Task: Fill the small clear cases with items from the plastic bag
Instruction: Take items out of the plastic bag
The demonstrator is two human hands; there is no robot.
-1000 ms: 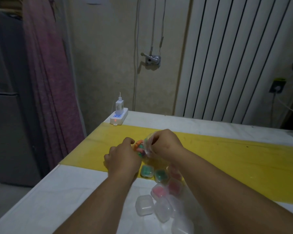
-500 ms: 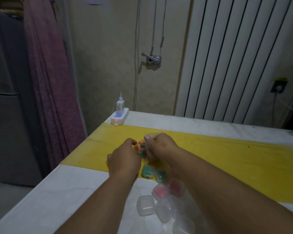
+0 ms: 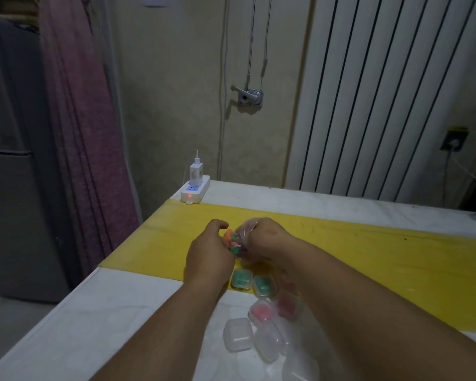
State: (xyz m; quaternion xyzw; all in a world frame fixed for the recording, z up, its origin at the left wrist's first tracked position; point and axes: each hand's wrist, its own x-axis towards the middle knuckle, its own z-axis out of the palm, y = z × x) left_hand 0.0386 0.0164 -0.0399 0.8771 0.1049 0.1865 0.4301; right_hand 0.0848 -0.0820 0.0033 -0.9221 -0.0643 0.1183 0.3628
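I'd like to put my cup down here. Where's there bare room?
Free: the yellow strip right of the right hand, and the white tabletop left of the left forearm. Crowded: the clear cases clustered below the hands.

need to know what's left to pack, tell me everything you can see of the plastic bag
The plastic bag is small, clear and crinkled, held above the yellow strip between both hands. The right hand bunches its top; the left hand reaches its opening. Orange, green and pink items show through. How many remain cannot be told.
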